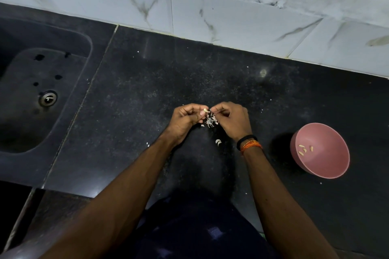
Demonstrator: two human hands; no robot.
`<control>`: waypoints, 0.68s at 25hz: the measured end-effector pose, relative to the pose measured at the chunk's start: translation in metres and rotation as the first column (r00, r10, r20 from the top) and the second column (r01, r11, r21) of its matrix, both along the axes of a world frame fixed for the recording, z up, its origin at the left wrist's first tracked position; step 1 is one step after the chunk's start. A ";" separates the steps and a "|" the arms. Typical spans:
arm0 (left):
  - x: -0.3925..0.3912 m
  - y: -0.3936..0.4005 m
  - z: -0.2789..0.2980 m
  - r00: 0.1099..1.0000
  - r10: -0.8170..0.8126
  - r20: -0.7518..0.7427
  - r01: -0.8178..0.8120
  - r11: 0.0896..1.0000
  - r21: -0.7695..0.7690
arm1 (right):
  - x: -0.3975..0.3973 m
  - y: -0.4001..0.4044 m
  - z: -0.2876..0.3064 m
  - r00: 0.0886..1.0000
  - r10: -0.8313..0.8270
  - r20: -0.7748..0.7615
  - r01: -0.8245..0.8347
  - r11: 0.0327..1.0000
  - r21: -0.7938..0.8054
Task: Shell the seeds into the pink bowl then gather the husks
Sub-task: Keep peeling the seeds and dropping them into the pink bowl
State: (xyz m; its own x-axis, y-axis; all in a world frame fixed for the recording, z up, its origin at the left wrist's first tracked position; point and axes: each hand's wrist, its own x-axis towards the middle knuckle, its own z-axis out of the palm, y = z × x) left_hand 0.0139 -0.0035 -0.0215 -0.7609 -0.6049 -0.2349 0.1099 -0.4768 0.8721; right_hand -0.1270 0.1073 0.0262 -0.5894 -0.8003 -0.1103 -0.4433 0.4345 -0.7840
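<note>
Seeds lie nearest the person: two pale curved ones (218, 142) sit loose on the black countertop (134, 94), between the forearms and just short of the hands. Beyond them a small heap of husks (211, 122) rests on the counter, partly hidden under the fingers, so its full spread cannot be made out. Above the heap both hands meet fingertip to fingertip. The left hand (185, 119) has its fingers curled, thumb and forefinger pinching a single pale seed (205, 109). The right hand (231, 119) is curled too, its fingertips closed at the same seed; whether they grip the seed itself or a bit of its shell is too small to tell. A black band and an orange thread (249, 143) circle the right wrist. Well off to the right stands the pink bowl (328, 166), tilted in this wide view, with a few shelled kernels (305, 148) inside. Far left, a dark sink (27, 111) is cut off by the frame edge. A marbled tile wall (210, 6) runs behind.
</note>
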 end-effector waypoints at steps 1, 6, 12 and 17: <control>0.000 0.000 0.000 1.000 0.003 0.004 -0.003 1.000 0.000 | 0.001 -0.001 0.001 1.000 0.014 0.017 -0.014 1.000 -0.004; 0.000 -0.001 0.000 1.000 0.003 0.015 -0.004 1.000 0.030 | 0.006 -0.004 0.002 0.996 0.034 0.084 -0.033 0.999 -0.012; 0.000 -0.004 0.001 1.000 -0.016 0.009 0.015 0.994 0.112 | 0.006 -0.004 -0.002 0.998 0.036 0.049 -0.034 0.999 -0.030; -0.001 -0.003 0.001 1.000 -0.003 0.023 0.001 0.994 0.114 | 0.009 -0.003 -0.002 0.994 0.079 -0.074 -0.082 0.996 -0.033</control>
State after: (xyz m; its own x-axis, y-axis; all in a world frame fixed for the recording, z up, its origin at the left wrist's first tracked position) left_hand 0.0132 -0.0065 -0.0204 -0.7556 -0.5716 -0.3199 0.0888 -0.5733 0.8145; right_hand -0.1185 0.1044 0.0239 -0.5285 -0.8480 -0.0394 -0.5321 0.3671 -0.7630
